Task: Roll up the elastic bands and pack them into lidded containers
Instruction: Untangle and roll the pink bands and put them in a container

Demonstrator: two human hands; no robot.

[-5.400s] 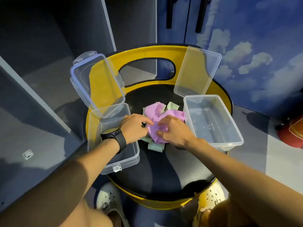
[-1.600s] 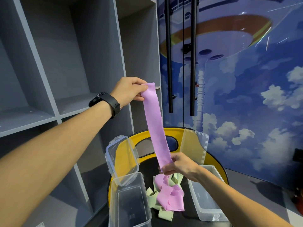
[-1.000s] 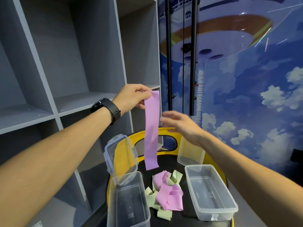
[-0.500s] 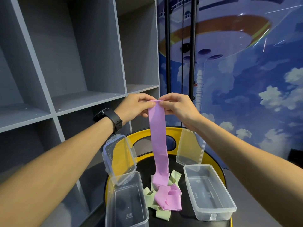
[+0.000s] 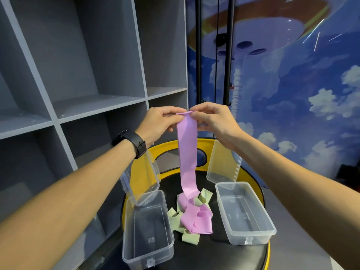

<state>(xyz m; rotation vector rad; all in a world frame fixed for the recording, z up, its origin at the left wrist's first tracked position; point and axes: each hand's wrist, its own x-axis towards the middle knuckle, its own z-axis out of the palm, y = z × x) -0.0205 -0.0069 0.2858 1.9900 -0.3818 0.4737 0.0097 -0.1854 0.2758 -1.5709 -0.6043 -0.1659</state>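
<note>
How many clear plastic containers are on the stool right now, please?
2, both open and empty: the left container sits left of the band pile; the right container sits right of it.

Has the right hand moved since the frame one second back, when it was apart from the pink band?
Yes. The right hand has risen, relative to the yellow stool rim, and now pinches the pink band top beside the left hand.

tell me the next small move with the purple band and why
Probably start turning the top edge over to roll it downward. Both the left hand and right hand pinch the top end of the purple band, which hangs straight with its tail on the pile below, and both clear containers sit open with nothing inside.
</note>
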